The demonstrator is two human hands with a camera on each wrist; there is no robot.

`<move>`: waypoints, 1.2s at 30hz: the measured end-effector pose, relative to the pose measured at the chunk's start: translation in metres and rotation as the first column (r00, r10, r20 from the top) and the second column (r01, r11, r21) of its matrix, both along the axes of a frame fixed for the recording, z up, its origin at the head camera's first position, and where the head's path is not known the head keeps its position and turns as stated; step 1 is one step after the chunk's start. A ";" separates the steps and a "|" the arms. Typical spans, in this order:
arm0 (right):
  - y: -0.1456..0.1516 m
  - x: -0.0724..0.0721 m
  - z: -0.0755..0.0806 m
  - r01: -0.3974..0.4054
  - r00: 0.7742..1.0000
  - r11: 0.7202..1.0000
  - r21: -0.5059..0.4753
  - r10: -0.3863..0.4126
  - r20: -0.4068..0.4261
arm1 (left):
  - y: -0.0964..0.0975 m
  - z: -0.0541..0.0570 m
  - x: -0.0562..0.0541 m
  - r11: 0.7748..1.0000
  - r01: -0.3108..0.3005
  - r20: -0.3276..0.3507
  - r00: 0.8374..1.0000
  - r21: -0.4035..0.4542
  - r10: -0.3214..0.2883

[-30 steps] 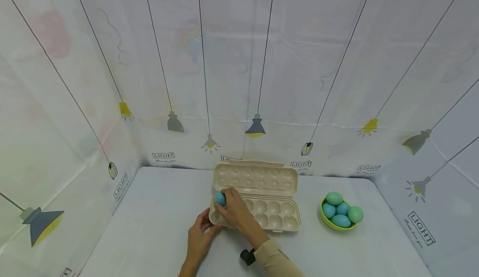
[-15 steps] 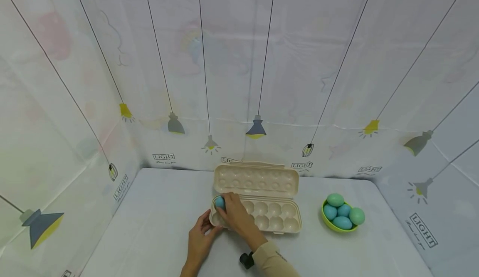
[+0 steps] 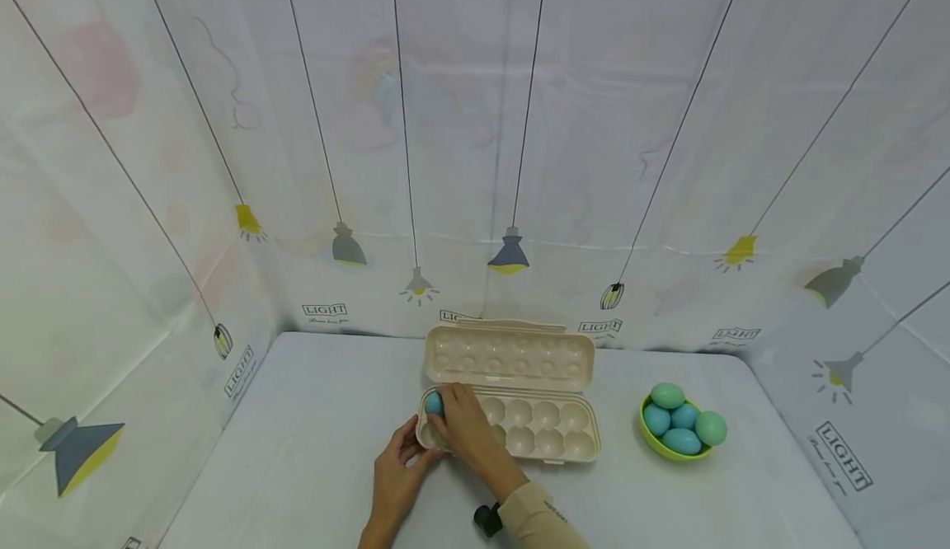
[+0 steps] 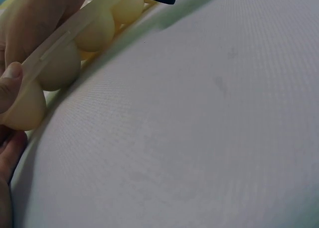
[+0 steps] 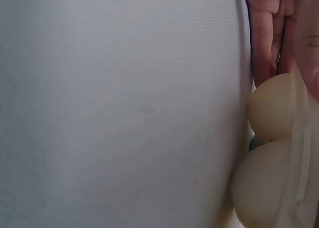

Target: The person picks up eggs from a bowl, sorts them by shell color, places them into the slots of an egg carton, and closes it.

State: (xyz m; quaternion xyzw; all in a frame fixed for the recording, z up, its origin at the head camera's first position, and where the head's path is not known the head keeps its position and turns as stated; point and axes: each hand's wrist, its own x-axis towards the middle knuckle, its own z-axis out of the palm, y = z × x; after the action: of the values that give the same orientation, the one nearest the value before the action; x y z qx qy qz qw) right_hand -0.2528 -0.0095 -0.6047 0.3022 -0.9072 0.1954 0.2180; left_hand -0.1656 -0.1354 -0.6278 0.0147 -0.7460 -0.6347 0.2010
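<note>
A beige egg carton (image 3: 549,460) lies on the table with its lid (image 3: 512,357) swung up behind it. My right hand (image 3: 467,427) reaches over the carton and holds a blue egg (image 3: 434,403) at the back-left cup; the hand hides part of the egg and nearby cups. At the carton's left front corner, my left hand (image 3: 397,475) grips it, thumb on the front rim and fingers along the left end. The left wrist view shows that thumb (image 4: 11,83) against the rim. Rounded cup bottoms (image 5: 264,183) fill the right of the right wrist view.
Off to the right stands a green bowl (image 3: 653,443) heaped with several blue and green eggs (image 3: 681,440). Under the right wrist hangs a small black device (image 3: 487,520). A white printed sheet (image 3: 460,145) closes off the back and sides of the white table (image 3: 319,417).
The right hand has lowered slightly, and the blue egg sits a little lower at the back-left cup. The left hand keeps its place on the carton.
</note>
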 end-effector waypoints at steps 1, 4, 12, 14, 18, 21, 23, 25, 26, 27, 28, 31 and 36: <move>0.000 0.000 0.000 0.008 1.000 1.000 0.007 -0.008 -0.006 | 0.000 0.000 0.000 1.000 -0.001 0.007 1.000 0.009 0.001; 0.001 -0.001 -0.002 0.020 1.000 1.000 0.019 -0.020 -0.006 | 0.001 -0.006 -0.004 1.000 -0.013 0.029 1.000 0.020 0.013; 0.002 0.002 0.000 0.019 0.998 0.999 0.033 -0.021 0.063 | -0.004 -0.030 -0.011 1.000 -0.022 0.047 0.999 -0.014 0.023; 0.003 0.002 0.002 0.018 0.996 0.999 0.029 -0.021 0.085 | -0.006 -0.031 -0.011 1.000 -0.009 0.057 0.998 -0.013 0.010; 0.005 0.004 0.004 0.022 0.994 1.000 0.006 -0.022 0.104 | -0.008 -0.030 -0.010 1.000 0.004 0.080 0.997 -0.010 -0.003; 0.008 0.004 0.008 0.029 0.994 1.000 0.005 -0.029 0.105 | -0.009 -0.028 -0.009 1.000 0.006 0.083 0.997 -0.016 -0.005; 0.013 0.005 0.013 0.039 0.993 0.999 0.018 -0.041 0.112 | -0.008 -0.027 -0.009 1.000 0.011 0.084 0.996 -0.017 -0.009; 0.019 0.006 0.019 0.053 0.990 0.998 0.029 -0.056 0.133 | -0.008 -0.027 -0.008 1.000 0.014 0.073 0.997 -0.017 -0.013; 0.022 0.007 0.022 0.053 0.988 0.998 0.023 -0.056 0.141 | -0.008 -0.028 -0.008 1.000 0.016 0.067 0.998 -0.017 -0.014; 0.025 0.007 0.024 0.055 0.989 0.998 0.015 -0.056 0.138 | -0.008 -0.028 -0.008 1.000 0.017 0.061 0.998 -0.017 -0.015; 0.028 0.006 0.027 0.052 0.991 0.999 0.005 -0.053 0.126 | -0.008 -0.029 -0.009 1.000 0.013 0.060 0.998 -0.014 -0.013; 0.037 0.005 0.032 0.047 0.995 0.999 -0.022 -0.045 0.084 | -0.008 -0.030 -0.010 1.000 0.010 0.050 0.999 -0.022 -0.009; 0.053 0.007 0.038 0.051 0.997 0.998 -0.023 -0.049 0.052 | -0.008 -0.031 -0.010 1.000 0.008 0.060 0.998 -0.031 -0.006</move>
State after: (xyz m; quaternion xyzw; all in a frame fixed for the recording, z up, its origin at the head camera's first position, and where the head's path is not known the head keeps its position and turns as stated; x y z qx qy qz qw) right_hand -0.2462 0.0433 -0.5667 0.2717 -0.9174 0.2085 0.2029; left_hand -0.1753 -0.1434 -0.6593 0.0281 -0.7614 -0.6231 0.1767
